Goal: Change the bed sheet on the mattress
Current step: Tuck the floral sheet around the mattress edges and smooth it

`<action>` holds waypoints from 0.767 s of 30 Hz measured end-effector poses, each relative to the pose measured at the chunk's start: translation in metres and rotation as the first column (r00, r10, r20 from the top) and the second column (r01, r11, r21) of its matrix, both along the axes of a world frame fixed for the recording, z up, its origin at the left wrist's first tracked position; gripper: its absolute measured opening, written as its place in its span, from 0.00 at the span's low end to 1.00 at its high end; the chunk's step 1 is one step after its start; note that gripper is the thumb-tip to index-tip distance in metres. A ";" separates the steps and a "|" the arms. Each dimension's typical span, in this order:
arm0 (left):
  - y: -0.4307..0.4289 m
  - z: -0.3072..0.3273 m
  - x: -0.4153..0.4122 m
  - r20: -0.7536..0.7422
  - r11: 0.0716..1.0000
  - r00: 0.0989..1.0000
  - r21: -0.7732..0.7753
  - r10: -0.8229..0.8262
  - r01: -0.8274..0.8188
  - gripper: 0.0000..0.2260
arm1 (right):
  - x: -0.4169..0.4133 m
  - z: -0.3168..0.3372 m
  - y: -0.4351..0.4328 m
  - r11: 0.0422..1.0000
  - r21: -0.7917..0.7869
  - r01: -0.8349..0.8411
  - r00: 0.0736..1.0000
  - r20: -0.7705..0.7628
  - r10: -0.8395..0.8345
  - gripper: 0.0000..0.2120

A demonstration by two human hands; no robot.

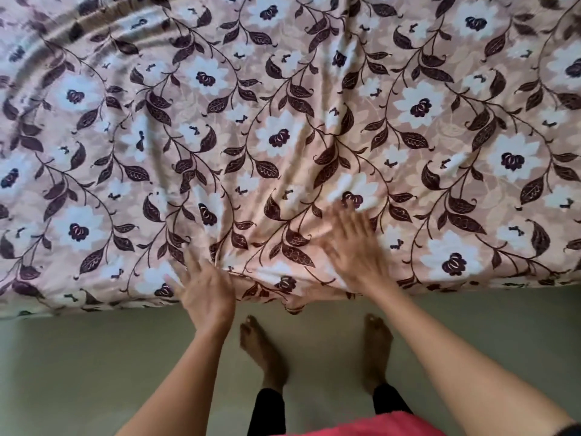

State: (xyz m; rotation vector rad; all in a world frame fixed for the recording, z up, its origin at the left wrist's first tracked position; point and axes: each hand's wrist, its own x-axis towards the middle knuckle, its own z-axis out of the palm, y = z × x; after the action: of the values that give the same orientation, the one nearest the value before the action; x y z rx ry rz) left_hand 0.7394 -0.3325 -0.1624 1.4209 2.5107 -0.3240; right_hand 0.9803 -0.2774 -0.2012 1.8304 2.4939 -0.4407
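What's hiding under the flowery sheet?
Nothing under it shows. The pink floral bed sheet covers all the bed in view and hangs over the near edge, so the mattress is hidden. On top, the left hand and right hand lie flat, fingers spread.

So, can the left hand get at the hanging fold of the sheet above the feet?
Probably yes: the left hand rests flat on the sheet right beside that fold, with nothing between them.

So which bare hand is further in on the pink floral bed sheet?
The right hand, fingers spread up to a white flower; the left hand rests at the near edge of the pink floral bed sheet.
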 end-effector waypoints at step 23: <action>0.097 0.004 -0.093 0.163 0.978 0.981 0.194 -0.108 0.076 0.27 | -0.082 0.009 0.053 0.906 -0.135 0.402 0.909 0.177 -0.377 0.42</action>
State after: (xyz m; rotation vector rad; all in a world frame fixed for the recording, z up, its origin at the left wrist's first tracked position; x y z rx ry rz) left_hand 0.6468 -0.2351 -0.1586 1.5647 2.3905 0.0214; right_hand 0.8984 -0.2241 -0.1926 2.2010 1.9269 -0.4856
